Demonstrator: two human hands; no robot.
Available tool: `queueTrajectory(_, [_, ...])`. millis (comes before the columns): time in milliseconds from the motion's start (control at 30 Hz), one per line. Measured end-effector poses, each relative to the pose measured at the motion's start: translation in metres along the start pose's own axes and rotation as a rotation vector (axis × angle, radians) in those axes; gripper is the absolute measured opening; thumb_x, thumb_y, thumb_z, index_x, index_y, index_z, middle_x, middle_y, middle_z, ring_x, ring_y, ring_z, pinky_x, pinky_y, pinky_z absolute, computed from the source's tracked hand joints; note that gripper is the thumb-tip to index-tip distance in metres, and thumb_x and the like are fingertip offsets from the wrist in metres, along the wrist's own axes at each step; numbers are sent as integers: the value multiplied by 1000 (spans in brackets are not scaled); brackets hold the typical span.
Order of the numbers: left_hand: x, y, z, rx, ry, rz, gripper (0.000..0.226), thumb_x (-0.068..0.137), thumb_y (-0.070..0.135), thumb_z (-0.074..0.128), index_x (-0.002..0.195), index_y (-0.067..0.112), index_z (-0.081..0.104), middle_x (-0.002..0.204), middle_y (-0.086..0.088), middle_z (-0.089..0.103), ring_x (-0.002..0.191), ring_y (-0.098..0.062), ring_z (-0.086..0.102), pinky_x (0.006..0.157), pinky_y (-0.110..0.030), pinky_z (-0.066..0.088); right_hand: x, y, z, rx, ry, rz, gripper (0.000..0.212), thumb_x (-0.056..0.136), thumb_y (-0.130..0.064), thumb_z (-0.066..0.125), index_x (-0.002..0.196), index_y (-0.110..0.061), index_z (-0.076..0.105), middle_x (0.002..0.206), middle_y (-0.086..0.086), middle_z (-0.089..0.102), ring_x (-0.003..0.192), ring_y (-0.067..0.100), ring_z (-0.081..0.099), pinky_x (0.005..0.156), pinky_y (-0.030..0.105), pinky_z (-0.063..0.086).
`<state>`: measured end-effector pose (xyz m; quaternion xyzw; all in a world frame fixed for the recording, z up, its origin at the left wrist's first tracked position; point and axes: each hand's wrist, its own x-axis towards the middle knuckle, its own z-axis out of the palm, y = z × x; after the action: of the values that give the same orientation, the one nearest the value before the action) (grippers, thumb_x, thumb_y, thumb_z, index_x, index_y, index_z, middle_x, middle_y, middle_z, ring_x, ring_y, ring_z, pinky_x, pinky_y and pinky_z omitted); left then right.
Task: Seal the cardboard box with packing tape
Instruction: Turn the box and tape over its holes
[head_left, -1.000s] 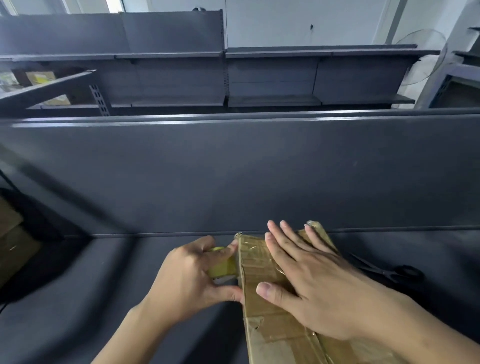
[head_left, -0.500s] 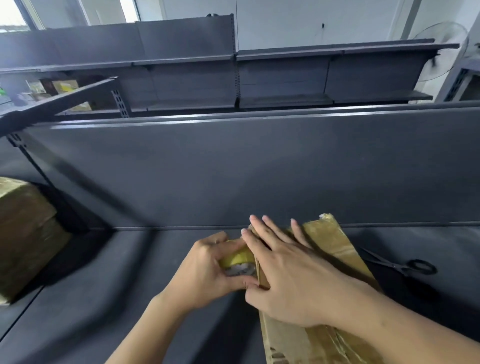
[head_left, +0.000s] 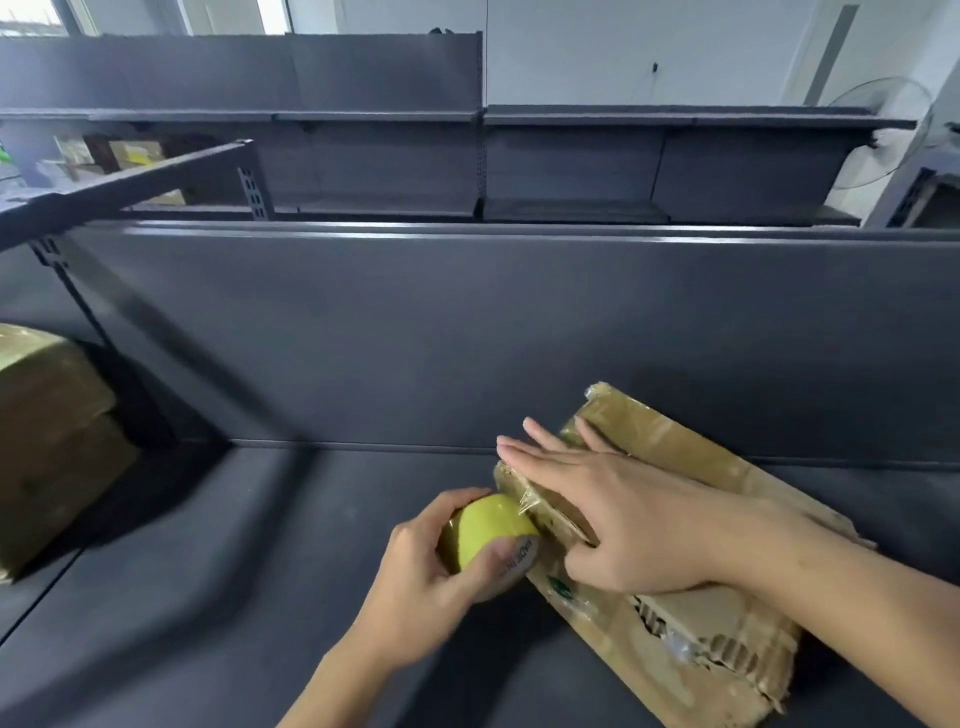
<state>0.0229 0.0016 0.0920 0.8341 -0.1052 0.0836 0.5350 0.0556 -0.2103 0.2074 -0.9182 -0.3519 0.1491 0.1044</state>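
On the dark grey shelf (head_left: 234, 571), right of centre: cardboard box (head_left: 691, 467), flat, worn, lying askew. Its far corner overlaps the upright back panel (head_left: 467, 338) in view; cannot tell whether the two touch. Near end torn, corrugation exposed. Glossy film over the far end and left edge; where one strip stops and another begins is not readable.

Right hand (head_left: 623, 519) lies flat on the box top, fingers straight and close together, tips reaching past the box's left edge. Grip spread, pinching nothing. Hand and forearm cover the middle of the top, so any seam there is hidden.

Left hand (head_left: 415, 577) holds the tape roll (head_left: 485, 527) just beside the box's left edge. Grip curled round the roll, thumb across its side, where printed lettering shows only in part. Outer face of the roll yellow-green. A short crinkled stretch of clear tape runs from the roll to the box's near-left corner. Fingers behind the roll hidden.

Far left: second cardboard box (head_left: 52, 441), cut off by the frame edge, blurred. Beyond the panel, more grey shelving (head_left: 571, 156). Upper right, a fan (head_left: 893, 130), pale against the wall, faint.
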Motion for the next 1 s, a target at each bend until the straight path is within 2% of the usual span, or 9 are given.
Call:
queueTrajectory(67, [-4,4,8,-51,41,-72,38,82,65,65,104,34,68,80,16,69,66,-3,58,63,-18,47,2,-4,-1,15,5,194,92,93,-53,46,160,-25,-11,167,-9,-20,148,4,-29,126,42,-10])
queueTrajectory(167, [-5,11,19,-188,53,-159,40,77,64,68,89,26,67,66,15,59,59,-5,48,56,-20,42,16,-10,10,-30,66,492,109,82,-87,28,160,-20,-12,166,7,-22,152,24,-25,124,56,-5])
queueTrajectory(233, [-2,15,21,-228,19,-161,46,76,65,69,88,21,68,66,13,56,60,-8,46,57,-22,40,28,-13,16,-41,112,569,116,77,-92,24,160,-18,-9,167,12,-18,153,32,-21,122,61,-4])
queueTrajectory(333, [5,14,18,-226,-9,-154,55,74,64,71,85,11,64,64,9,50,59,-11,43,55,-24,37,39,-14,15,-28,168,625,111,80,-89,27,161,-17,2,168,17,-8,153,38,-13,120,66,0])
queueTrajectory(467, [17,9,16,-268,-67,-183,63,68,65,81,84,7,64,68,1,53,63,-14,46,59,-31,38,48,-8,18,-102,169,602,90,94,-72,36,161,-18,9,166,24,-4,151,47,-7,119,67,3])
queueTrajectory(567, [26,11,9,-291,-153,-206,71,57,69,88,90,9,66,75,0,65,69,-11,56,63,-23,45,48,-2,22,-143,178,548,77,100,-60,37,160,-19,12,165,28,-3,151,50,-4,120,65,6])
queueTrajectory(700, [42,9,-5,-356,-190,-242,55,64,42,85,109,16,66,108,-6,73,100,-19,68,85,-30,53,45,-1,26,-253,171,475,72,105,-51,34,160,-11,12,162,35,5,148,57,6,118,66,13])
queueTrajectory(867, [57,14,-3,-389,-378,-214,85,70,26,84,148,31,51,149,7,58,137,-12,55,113,-39,45,36,3,15,-258,176,373,74,104,-52,38,158,-6,18,163,29,12,149,52,12,121,59,19])
queueTrajectory(1000, [45,24,15,-406,-425,-200,91,72,30,83,153,33,41,145,10,62,135,-11,57,107,-31,50,26,11,7,-213,202,239,71,101,-55,43,153,-8,33,165,20,19,151,42,14,122,51,20])
